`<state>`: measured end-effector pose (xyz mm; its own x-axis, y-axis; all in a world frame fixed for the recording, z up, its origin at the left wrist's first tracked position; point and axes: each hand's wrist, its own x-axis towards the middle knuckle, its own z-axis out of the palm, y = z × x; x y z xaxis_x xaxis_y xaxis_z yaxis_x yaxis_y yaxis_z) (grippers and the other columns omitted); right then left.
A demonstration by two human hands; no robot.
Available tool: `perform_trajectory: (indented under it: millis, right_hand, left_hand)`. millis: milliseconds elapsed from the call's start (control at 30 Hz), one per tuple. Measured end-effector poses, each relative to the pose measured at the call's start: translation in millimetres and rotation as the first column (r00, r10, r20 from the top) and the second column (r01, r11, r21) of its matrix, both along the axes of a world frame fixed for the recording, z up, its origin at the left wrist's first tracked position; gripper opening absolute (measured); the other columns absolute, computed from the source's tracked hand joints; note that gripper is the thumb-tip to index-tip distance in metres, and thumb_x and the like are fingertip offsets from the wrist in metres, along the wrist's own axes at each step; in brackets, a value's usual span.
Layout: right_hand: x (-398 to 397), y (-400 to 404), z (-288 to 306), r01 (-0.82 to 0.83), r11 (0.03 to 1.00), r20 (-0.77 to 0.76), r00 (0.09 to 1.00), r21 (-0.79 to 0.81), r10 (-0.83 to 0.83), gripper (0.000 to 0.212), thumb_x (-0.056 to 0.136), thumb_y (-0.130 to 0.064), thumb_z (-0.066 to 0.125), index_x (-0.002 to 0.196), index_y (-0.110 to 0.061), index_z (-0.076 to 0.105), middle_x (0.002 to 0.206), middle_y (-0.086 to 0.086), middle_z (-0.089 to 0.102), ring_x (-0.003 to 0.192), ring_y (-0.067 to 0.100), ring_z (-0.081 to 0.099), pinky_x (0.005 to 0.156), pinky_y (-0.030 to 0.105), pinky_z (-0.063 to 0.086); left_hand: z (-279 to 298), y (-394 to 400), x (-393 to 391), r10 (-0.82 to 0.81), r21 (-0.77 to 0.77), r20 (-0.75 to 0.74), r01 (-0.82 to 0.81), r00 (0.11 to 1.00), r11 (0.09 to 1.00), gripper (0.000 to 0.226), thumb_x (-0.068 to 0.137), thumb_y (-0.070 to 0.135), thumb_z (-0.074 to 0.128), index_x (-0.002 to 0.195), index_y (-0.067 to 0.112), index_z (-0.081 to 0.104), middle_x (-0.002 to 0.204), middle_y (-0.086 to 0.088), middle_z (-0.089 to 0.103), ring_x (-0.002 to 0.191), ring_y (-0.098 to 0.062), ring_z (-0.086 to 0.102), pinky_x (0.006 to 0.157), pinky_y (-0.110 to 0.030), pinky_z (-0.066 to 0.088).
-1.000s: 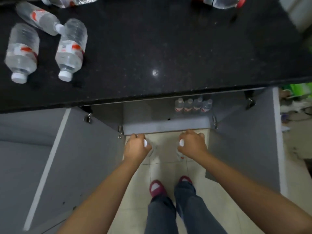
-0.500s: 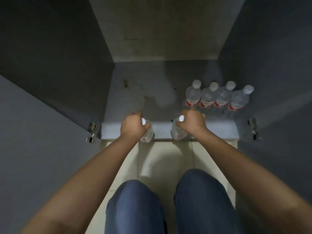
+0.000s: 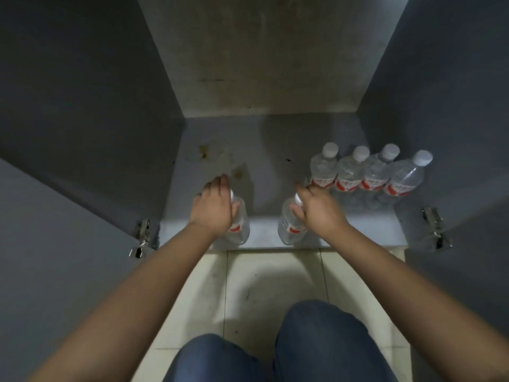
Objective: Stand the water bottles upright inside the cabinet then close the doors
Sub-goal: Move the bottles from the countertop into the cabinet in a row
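Observation:
Two clear water bottles with red labels stand upright at the front edge of the grey cabinet floor (image 3: 264,166). My left hand (image 3: 213,209) lies over the top of the left bottle (image 3: 238,227), fingers stretched forward past its white cap. My right hand (image 3: 316,210) rests over the top of the right bottle (image 3: 289,230), fingers and thumb spread around the cap. Neither hand is curled around its bottle. A row of several more bottles (image 3: 366,175) stands upright at the right side of the cabinet.
Both cabinet doors are swung wide, the left door (image 3: 55,244) and the right door (image 3: 468,257), with metal hinges (image 3: 141,238) at the front corners. My knees in blue trousers (image 3: 316,343) are over the tiled floor (image 3: 275,277). The floor of the cabinet's left half is stained.
I have crouched down from the counter to the cabinet. Both bottles went from above the floor tiles onto the cabinet's front edge, and my fists have uncurled over their caps.

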<state>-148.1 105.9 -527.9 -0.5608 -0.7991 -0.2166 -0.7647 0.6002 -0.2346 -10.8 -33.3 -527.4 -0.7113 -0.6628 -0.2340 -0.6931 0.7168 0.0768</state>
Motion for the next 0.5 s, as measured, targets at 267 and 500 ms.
perform_trajectory:
  millis: [267,500]
  right_hand:
    - [-9.2,3.5,2.5,-0.113,0.993,-0.009,0.993,0.022,0.114,0.058,0.092,-0.018,0.051,0.145,-0.011,0.030,0.139,0.015,0.045,0.124,0.031,0.047,0.100,0.035,0.042]
    - [-19.8,-28.8,17.7,-0.175,0.980,-0.115,0.976,0.094,0.185,0.040,0.090,-0.025,0.053,0.128,-0.011,0.050,0.130,0.013,0.055,0.121,0.031,0.050,0.096,0.034,0.045]
  left_hand:
    - [9.7,-19.1,-3.4,-0.188,0.077,-0.030,0.190,0.982,0.979,0.063,0.102,0.031,0.033,0.150,0.001,0.006,0.160,-0.016,0.006,0.150,-0.025,0.005,0.121,-0.031,0.009]
    - [-5.4,-17.6,-8.6,-0.202,0.089,0.003,0.201,0.979,0.975,0.059,0.103,0.023,0.028,0.151,0.003,0.001,0.161,-0.011,-0.001,0.150,-0.025,-0.005,0.123,-0.033,0.003]
